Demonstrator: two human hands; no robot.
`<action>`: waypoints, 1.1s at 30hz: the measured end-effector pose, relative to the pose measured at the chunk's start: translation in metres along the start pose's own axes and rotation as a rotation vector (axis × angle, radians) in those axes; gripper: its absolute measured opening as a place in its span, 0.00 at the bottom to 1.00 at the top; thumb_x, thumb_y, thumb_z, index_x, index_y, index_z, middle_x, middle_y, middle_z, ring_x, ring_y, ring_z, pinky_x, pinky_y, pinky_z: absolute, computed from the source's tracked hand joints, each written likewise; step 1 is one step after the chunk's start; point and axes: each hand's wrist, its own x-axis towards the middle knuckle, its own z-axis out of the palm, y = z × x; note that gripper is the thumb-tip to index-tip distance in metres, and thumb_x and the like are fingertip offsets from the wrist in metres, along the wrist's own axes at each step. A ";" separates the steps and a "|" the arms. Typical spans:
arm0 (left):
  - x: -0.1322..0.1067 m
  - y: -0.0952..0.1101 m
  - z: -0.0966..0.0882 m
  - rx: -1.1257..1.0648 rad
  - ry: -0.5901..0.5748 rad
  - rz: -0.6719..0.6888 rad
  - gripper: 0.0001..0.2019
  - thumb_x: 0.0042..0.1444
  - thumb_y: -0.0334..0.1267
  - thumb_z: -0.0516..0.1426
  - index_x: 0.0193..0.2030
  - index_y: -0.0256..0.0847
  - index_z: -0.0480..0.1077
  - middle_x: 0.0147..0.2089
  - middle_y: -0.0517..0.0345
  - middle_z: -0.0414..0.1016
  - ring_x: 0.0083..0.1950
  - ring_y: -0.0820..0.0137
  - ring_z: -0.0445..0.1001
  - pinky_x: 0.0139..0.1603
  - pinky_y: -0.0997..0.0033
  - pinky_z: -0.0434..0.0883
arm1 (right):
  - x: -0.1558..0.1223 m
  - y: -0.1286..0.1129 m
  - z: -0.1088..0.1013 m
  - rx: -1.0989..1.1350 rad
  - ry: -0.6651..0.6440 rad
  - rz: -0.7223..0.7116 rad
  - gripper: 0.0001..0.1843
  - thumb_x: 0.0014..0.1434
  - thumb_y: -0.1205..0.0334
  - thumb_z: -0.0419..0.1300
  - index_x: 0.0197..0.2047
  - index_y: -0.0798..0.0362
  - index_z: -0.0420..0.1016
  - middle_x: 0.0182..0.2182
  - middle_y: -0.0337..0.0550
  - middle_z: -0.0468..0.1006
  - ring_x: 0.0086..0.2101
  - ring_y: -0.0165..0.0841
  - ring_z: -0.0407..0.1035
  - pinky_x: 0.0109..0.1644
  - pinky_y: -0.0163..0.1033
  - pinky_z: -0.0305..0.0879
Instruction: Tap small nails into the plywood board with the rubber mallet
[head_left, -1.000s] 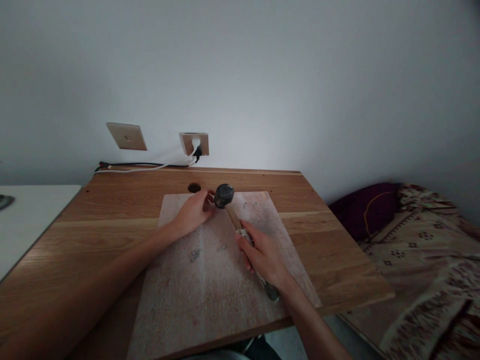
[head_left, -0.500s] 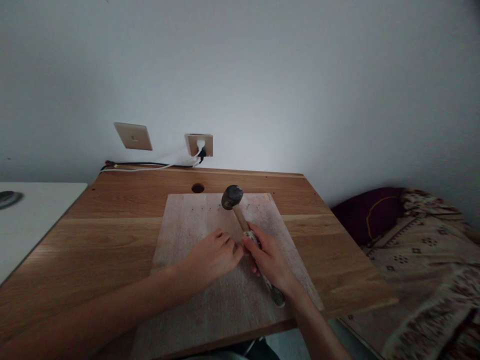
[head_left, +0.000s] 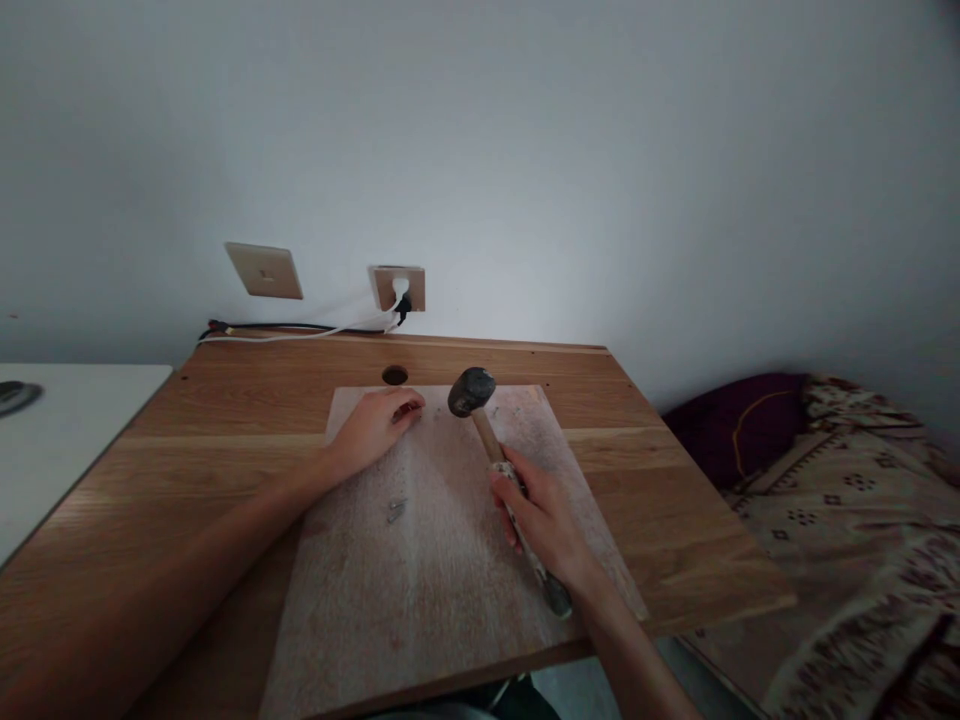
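Observation:
A pale wooden board (head_left: 420, 590) lies on a brown wooden desk (head_left: 225, 420). My right hand (head_left: 544, 525) is wrapped round the wooden handle of a hammer (head_left: 487, 440), whose dark head sits near the board's far edge. My left hand (head_left: 375, 425) rests at the board's far left part, fingers pinched together at a small nail I can barely make out, left of the hammer head. A few loose nails (head_left: 395, 511) lie on the board between my arms.
A round cable hole (head_left: 394, 375) is in the desk behind the board. Two wall plates (head_left: 264, 270) and cables (head_left: 300, 331) sit at the wall. A white table (head_left: 67, 420) adjoins on the left; a patterned bed (head_left: 847, 500) on the right.
My left hand went from the loose nails near my right hand back to the board's far edge, beside the hammer head. The hammer barely shifted.

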 end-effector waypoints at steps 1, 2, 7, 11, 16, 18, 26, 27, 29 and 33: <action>-0.001 0.000 0.002 0.004 -0.005 0.004 0.08 0.64 0.31 0.59 0.42 0.44 0.80 0.44 0.54 0.86 0.47 0.60 0.83 0.53 0.60 0.76 | 0.000 0.000 0.000 0.003 -0.003 0.005 0.19 0.69 0.45 0.57 0.52 0.51 0.73 0.25 0.28 0.68 0.15 0.24 0.62 0.15 0.29 0.59; -0.001 0.001 0.003 0.007 -0.010 0.008 0.07 0.64 0.31 0.59 0.42 0.44 0.80 0.44 0.54 0.86 0.47 0.60 0.83 0.53 0.59 0.76 | 0.000 0.000 0.001 0.004 -0.005 0.008 0.19 0.69 0.45 0.57 0.53 0.51 0.73 0.26 0.28 0.68 0.15 0.24 0.62 0.15 0.29 0.59; 0.001 0.000 0.003 0.012 -0.014 0.041 0.08 0.65 0.32 0.58 0.43 0.44 0.80 0.46 0.53 0.86 0.50 0.58 0.82 0.56 0.57 0.76 | 0.000 -0.001 0.003 -0.003 -0.018 0.007 0.19 0.70 0.47 0.56 0.54 0.51 0.74 0.25 0.29 0.68 0.15 0.24 0.63 0.15 0.29 0.59; 0.002 0.000 0.002 -0.026 -0.008 0.042 0.05 0.63 0.32 0.61 0.41 0.43 0.80 0.45 0.53 0.86 0.50 0.57 0.82 0.56 0.57 0.76 | 0.002 0.000 0.008 -0.009 -0.042 0.003 0.19 0.71 0.49 0.55 0.56 0.51 0.74 0.25 0.29 0.68 0.15 0.24 0.63 0.15 0.28 0.59; 0.002 0.002 0.001 -0.141 -0.039 -0.070 0.16 0.61 0.31 0.60 0.55 0.41 0.77 0.42 0.54 0.87 0.42 0.62 0.84 0.48 0.63 0.78 | 0.005 -0.006 0.017 -0.038 -0.080 -0.007 0.19 0.71 0.50 0.55 0.58 0.52 0.73 0.24 0.28 0.68 0.14 0.24 0.63 0.14 0.28 0.57; 0.001 0.002 0.001 -0.143 -0.032 -0.082 0.19 0.60 0.31 0.61 0.59 0.40 0.74 0.44 0.53 0.87 0.42 0.62 0.84 0.48 0.63 0.78 | 0.005 -0.008 0.020 -0.069 -0.089 -0.021 0.20 0.72 0.51 0.55 0.60 0.51 0.73 0.22 0.28 0.68 0.14 0.25 0.64 0.15 0.28 0.58; 0.002 0.004 0.003 -0.143 -0.044 -0.106 0.19 0.60 0.33 0.60 0.59 0.40 0.72 0.45 0.51 0.86 0.45 0.59 0.84 0.49 0.61 0.78 | 0.008 -0.002 0.023 -0.119 -0.105 -0.047 0.19 0.74 0.51 0.55 0.61 0.49 0.74 0.20 0.30 0.70 0.15 0.27 0.66 0.17 0.29 0.60; 0.002 0.004 0.001 -0.135 -0.052 -0.103 0.21 0.59 0.33 0.59 0.60 0.39 0.71 0.47 0.50 0.85 0.46 0.58 0.84 0.50 0.60 0.77 | 0.008 -0.002 0.023 -0.131 -0.107 -0.047 0.18 0.74 0.51 0.55 0.61 0.49 0.74 0.21 0.30 0.70 0.15 0.27 0.66 0.17 0.29 0.60; 0.003 0.004 -0.005 -0.083 -0.059 -0.093 0.21 0.56 0.32 0.59 0.58 0.39 0.71 0.49 0.48 0.84 0.48 0.57 0.83 0.51 0.60 0.77 | 0.008 -0.003 0.022 -0.151 -0.112 -0.044 0.18 0.73 0.51 0.56 0.60 0.49 0.75 0.21 0.31 0.70 0.15 0.27 0.66 0.16 0.29 0.60; 0.001 0.012 -0.032 0.061 -0.206 -0.051 0.09 0.53 0.33 0.59 0.42 0.40 0.72 0.44 0.49 0.80 0.44 0.58 0.80 0.44 0.63 0.74 | 0.008 -0.005 0.022 -0.151 -0.116 -0.040 0.20 0.73 0.50 0.55 0.61 0.50 0.75 0.20 0.30 0.69 0.15 0.27 0.65 0.17 0.29 0.60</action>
